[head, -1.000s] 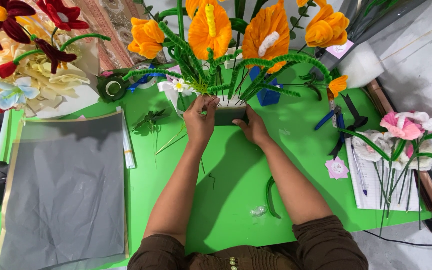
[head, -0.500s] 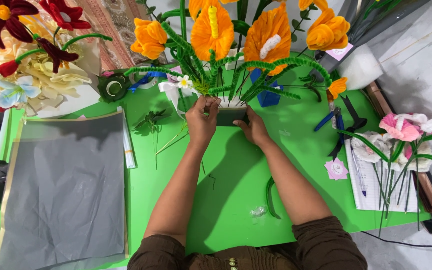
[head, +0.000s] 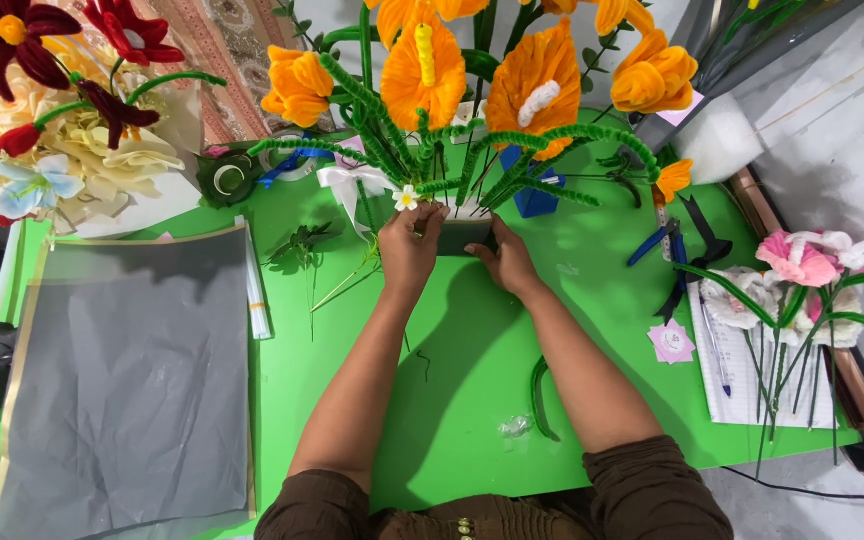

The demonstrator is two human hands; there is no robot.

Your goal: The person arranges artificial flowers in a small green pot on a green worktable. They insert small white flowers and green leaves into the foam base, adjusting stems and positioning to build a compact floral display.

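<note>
Your left hand [head: 409, 248] pinches a small white flower [head: 407, 198] at the foot of the orange pipe-cleaner bouquet [head: 472, 90], while your right hand [head: 508, 262] grips the dark base block [head: 464, 238] on the green table [head: 472, 340]. Grey paper [head: 127, 370] lies at the left, blue pliers [head: 652, 243] at the right.

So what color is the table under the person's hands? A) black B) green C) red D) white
B: the table is bright green all around the left hand and the right hand, which sit at the base of the orange fuzzy flowers.
</note>
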